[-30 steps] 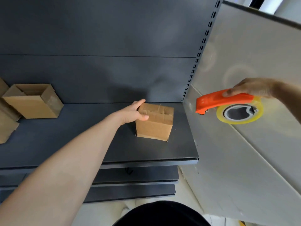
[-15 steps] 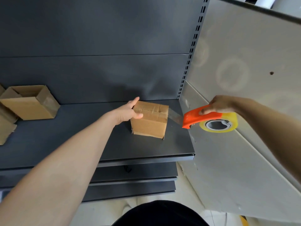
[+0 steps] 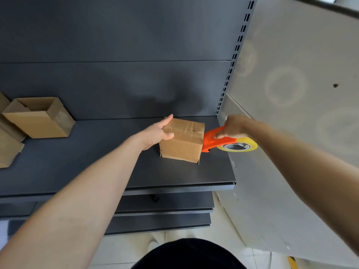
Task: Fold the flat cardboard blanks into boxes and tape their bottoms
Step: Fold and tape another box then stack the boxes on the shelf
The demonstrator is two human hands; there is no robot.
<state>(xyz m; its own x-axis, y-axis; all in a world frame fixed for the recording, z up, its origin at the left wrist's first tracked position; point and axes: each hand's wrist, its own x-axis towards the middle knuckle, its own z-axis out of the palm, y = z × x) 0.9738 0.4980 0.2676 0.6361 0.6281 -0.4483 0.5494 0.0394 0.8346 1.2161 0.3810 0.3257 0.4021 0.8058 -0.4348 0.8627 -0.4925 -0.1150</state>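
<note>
A small folded cardboard box (image 3: 182, 146) stands on the dark shelf (image 3: 97, 162), its closed taped flaps facing up. My left hand (image 3: 158, 133) rests against the box's left side, fingers straight along its top left edge and thumb on the front face. My right hand (image 3: 234, 127) grips an orange tape dispenser (image 3: 215, 141) that carries a yellow tape roll (image 3: 240, 146). The dispenser's front end touches the box's right side.
An open cardboard box (image 3: 38, 117) lies on its side at the shelf's left, with more cardboard pieces (image 3: 8, 150) beside it. A grey panel (image 3: 291, 113) stands close on the right. Lower shelves (image 3: 161, 210) sit below the front edge.
My right hand has brought the tape dispenser down and left from mid-air until it touches the box's right side. My left hand has stayed on the box.
</note>
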